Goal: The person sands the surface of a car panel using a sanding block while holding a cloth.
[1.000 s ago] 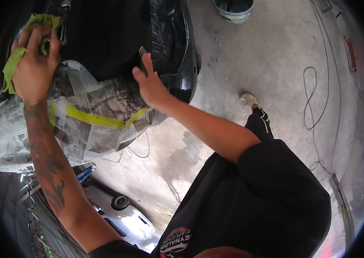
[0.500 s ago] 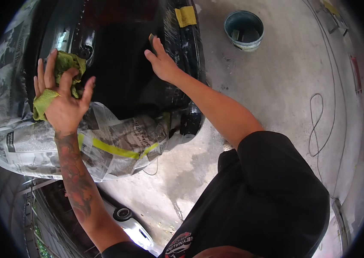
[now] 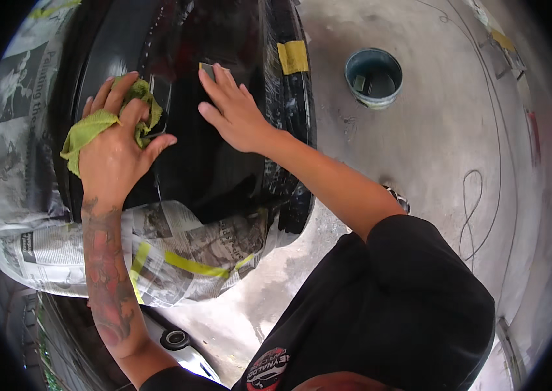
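Note:
The work surface is a glossy black car body panel (image 3: 191,156), wet-looking in places. My left hand (image 3: 116,146) rests on it with fingers spread, a crumpled green cloth (image 3: 90,135) caught between and under them. Toward the panel's right side, my right hand (image 3: 240,111) lies palm down, its fingers nearly straight. Beneath those fingertips is a small flat grey piece with a yellow edge (image 3: 207,68), like a sanding pad; most of it is hidden. A yellow sheet (image 3: 293,57) lies on the car's scuffed edge, beyond my right hand.
Newspaper (image 3: 211,228) held by yellow-green tape (image 3: 196,265) covers the near and left sides of the car. On the concrete floor stands a bucket (image 3: 373,78) of dark liquid. A thin looped cable (image 3: 478,176) lies farther right. Another, white car (image 3: 191,357) is at lower left.
The view has shifted, so the car and bucket sit lower. Against the panel, my right hand has slid left and slightly farther away; my left hand has moved farther away with the green cloth.

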`<action>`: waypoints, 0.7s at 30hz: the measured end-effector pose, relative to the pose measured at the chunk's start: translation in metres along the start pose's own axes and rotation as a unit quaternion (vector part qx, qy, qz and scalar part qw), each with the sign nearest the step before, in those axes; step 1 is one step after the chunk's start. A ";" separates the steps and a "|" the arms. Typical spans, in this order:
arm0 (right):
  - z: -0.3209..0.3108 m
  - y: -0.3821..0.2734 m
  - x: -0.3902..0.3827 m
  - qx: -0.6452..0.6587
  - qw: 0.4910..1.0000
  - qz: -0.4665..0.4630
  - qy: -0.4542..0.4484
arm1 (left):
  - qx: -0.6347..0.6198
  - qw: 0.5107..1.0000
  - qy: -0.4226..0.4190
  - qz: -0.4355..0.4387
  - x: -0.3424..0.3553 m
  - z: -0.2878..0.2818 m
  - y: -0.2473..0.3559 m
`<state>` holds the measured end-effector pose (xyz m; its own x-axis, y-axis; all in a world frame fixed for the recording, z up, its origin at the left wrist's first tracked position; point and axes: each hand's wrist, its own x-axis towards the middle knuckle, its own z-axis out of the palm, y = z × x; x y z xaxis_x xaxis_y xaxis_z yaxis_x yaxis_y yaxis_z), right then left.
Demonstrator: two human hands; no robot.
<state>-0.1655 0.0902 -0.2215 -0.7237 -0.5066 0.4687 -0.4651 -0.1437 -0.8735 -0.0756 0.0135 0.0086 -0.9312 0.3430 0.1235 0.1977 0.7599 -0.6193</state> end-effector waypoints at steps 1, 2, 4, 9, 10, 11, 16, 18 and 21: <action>-0.006 0.003 0.017 0.009 1.000 0.005 0.004 | -0.020 1.000 0.009 0.008 0.013 0.006 -0.005; -0.014 0.006 0.031 0.019 1.000 0.011 0.009 | -0.044 0.999 0.012 0.004 0.029 0.012 -0.007; -0.018 -0.011 0.041 0.020 0.999 0.004 -0.039 | -0.029 1.000 -0.001 -0.011 0.048 0.028 -0.014; -0.029 -0.013 0.050 -0.007 0.991 -0.030 -0.128 | 0.017 0.997 -0.077 -0.015 0.108 0.048 -0.034; -0.032 -0.005 0.062 0.000 0.991 -0.025 -0.133 | 0.035 0.997 -0.065 -0.003 0.123 0.057 -0.038; -0.034 0.005 0.080 0.003 0.989 0.002 -0.148 | 0.053 0.997 -0.053 0.009 0.136 0.065 -0.042; -0.042 -0.007 0.066 0.032 0.978 -0.024 -0.204 | 0.056 0.994 -0.092 -0.013 0.174 0.083 -0.062; -0.041 0.005 0.076 0.027 0.977 -0.034 -0.208 | 0.055 0.997 -0.060 -0.014 0.184 0.089 -0.069; -0.023 0.045 0.120 -0.027 0.991 -0.046 -0.124 | 0.055 0.997 -0.049 0.000 0.196 0.091 -0.078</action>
<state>-0.2853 0.0420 -0.2018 -0.5319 -0.6884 0.4931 -0.5545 -0.1570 -0.8172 -0.3015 -0.0287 0.0103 -0.9577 0.2832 0.0514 0.1674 0.6934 -0.7008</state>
